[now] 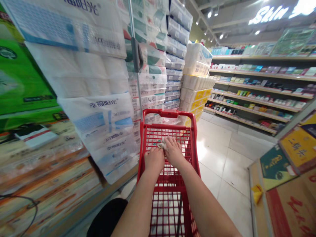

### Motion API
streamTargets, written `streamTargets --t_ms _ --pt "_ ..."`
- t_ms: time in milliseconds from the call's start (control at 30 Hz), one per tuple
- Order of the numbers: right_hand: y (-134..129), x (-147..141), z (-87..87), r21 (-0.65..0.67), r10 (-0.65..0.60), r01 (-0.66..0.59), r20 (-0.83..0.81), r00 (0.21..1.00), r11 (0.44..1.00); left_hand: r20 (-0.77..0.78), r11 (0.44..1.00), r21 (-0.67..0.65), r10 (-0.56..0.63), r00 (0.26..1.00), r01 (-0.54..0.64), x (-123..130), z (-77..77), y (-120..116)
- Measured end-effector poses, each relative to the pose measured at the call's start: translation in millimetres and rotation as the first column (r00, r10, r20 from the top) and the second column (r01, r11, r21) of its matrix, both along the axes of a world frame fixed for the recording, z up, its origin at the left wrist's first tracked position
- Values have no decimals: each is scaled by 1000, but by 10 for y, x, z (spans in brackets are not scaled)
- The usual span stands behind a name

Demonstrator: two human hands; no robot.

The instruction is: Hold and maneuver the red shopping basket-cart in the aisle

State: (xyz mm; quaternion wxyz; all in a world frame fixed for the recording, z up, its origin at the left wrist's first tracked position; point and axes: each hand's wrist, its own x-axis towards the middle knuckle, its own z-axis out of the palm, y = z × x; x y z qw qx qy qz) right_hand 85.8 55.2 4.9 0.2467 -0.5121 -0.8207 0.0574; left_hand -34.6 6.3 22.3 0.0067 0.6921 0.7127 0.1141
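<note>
A red shopping cart [194,141] with a grid basket stands before me. Both my hands reach into its upper part and meet over the mesh. Between them is a small crumpled whitish cloth [162,144]. My right hand [174,149] lies over the cloth, its fingers pressed together on it. Beside it, my left hand [154,158] is closed, with its curled fingers against the cloth's near edge. Its fingertips are partly hidden. The cart's red handle bar [169,114] rises at the far end, beyond my hands.
Stacked toilet paper packs [98,115] line the left side, close to the cart. A grey metal pole [139,95] stands beside them. Cardboard boxes [293,197] are at the right. Shelves of small goods [249,85] stand beyond the tiled floor [219,151].
</note>
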Motion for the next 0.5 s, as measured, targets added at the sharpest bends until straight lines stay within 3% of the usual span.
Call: streamTargets --t_ms 67,133,267,400,500 --pt "-39 -12 5 -55 137 -136 20 990 989 -2 1000 -16 -1 1000 1 -8 7 -1" --pt "-36 30 21 -60 156 -155 14 988 986 -5 1000 -11 -10 1000 10 -18 8 -7" --pt "90 239 63 51 -72 78 -119 990 996 11 999 32 -20 1000 20 -23 -8 -19" --pt "227 380 57 173 -318 376 -289 903 910 42 999 38 -15 999 13 -8 -8 -25" --pt "252 300 -26 190 -361 407 -237 902 893 43 1000 18 -8 999 7 7 9 -30"
